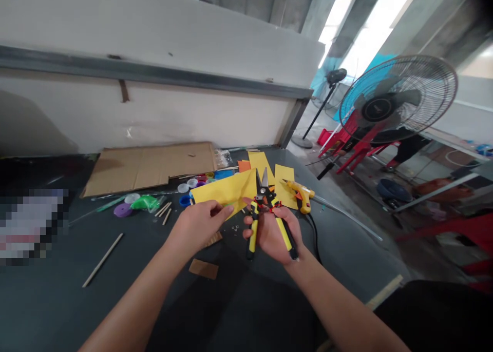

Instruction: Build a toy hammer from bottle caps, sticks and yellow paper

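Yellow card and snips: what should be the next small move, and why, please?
Probably bring the edge of the yellow card between the blades of the black-and-yellow snips. The left hand holds the card right beside them, and the right hand grips the snips with the blades open.

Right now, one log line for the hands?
left hand: touching yellow card | right hand: holding snips, blades open | nearby: glue gun

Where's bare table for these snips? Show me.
Bare dark tabletop lies left of the wooden stick and between that stick and the cardboard scrap. Crowded: around the yellow paper, plastic caps and glue gun.
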### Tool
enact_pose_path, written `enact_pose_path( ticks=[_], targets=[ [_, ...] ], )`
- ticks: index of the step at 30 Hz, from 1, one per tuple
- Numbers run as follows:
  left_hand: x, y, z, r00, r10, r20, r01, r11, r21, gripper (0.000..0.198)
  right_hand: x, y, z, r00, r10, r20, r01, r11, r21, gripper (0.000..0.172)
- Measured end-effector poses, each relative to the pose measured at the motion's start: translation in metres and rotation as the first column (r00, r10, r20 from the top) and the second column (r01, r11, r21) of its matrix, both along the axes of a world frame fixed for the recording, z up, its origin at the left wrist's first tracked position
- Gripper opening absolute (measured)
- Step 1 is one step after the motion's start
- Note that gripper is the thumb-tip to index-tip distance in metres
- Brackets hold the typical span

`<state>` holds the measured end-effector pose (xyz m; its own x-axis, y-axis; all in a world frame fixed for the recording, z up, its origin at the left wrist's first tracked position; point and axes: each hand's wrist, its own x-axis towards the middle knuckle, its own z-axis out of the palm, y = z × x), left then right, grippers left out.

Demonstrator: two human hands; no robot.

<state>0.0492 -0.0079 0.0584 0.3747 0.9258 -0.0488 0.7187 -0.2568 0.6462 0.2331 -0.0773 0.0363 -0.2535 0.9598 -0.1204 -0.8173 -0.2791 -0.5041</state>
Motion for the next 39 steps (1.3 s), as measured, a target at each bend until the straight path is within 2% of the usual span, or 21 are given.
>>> enact_pose_path(
  ticks=[3, 6, 9, 11, 13, 16, 19, 26, 33, 39],
  targets=[
    [0.001, 0.007, -0.010, 0.978, 0.049, 0.202, -0.009, 0.981, -0.196, 0.033, 0.000, -0.001, 0.000, 0.999, 0.001, 0.044, -0.002, 1.000, 0.016, 0.039],
    [-0.008, 0.017, -0.016, 0.941, 0.157, 0.300, -0.106, 0.978, -0.179, 0.029, -0.002, -0.005, 0.000, 0.974, 0.034, 0.224, -0.040, 0.999, 0.022, 0.043],
    [-0.021, 0.026, -0.017, 0.917, 0.196, 0.348, -0.166, 0.980, -0.112, 0.028, -0.008, -0.011, 0.001, 0.856, 0.103, 0.506, -0.106, 0.994, -0.022, 0.048],
    [-0.027, 0.030, -0.015, 0.888, 0.214, 0.407, -0.168, 0.975, -0.145, 0.026, -0.013, -0.013, 0.001, 0.758, 0.170, 0.630, -0.154, 0.985, -0.080, 0.049],
    [-0.030, 0.031, -0.011, 0.850, 0.239, 0.470, -0.158, 0.966, -0.207, 0.025, -0.017, -0.014, 0.001, 0.695, 0.215, 0.686, -0.187, 0.975, -0.115, 0.050],
    [-0.029, 0.029, -0.007, 0.808, 0.259, 0.529, -0.122, 0.952, -0.279, 0.025, -0.018, -0.013, 0.001, 0.646, 0.241, 0.724, -0.208, 0.969, -0.137, 0.049],
    [-0.025, 0.027, -0.009, 0.812, 0.250, 0.527, -0.104, 0.951, -0.290, 0.025, -0.017, -0.012, 0.000, 0.627, 0.255, 0.736, -0.215, 0.965, -0.152, 0.049],
    [-0.020, 0.023, -0.016, 0.859, 0.176, 0.481, -0.005, 0.942, -0.336, 0.026, -0.016, -0.010, -0.005, 0.645, 0.232, 0.728, -0.183, 0.972, -0.148, 0.043],
    [-0.016, 0.020, -0.012, 0.847, 0.202, 0.492, 0.006, 0.921, -0.389, 0.025, -0.018, -0.009, -0.007, 0.643, 0.218, 0.734, -0.158, 0.976, -0.151, 0.041],
    [-0.018, 0.020, -0.013, 0.848, 0.199, 0.491, 0.004, 0.924, -0.382, 0.028, -0.021, -0.010, -0.006, 0.640, 0.203, 0.741, -0.139, 0.979, -0.148, 0.040]
  ],
)
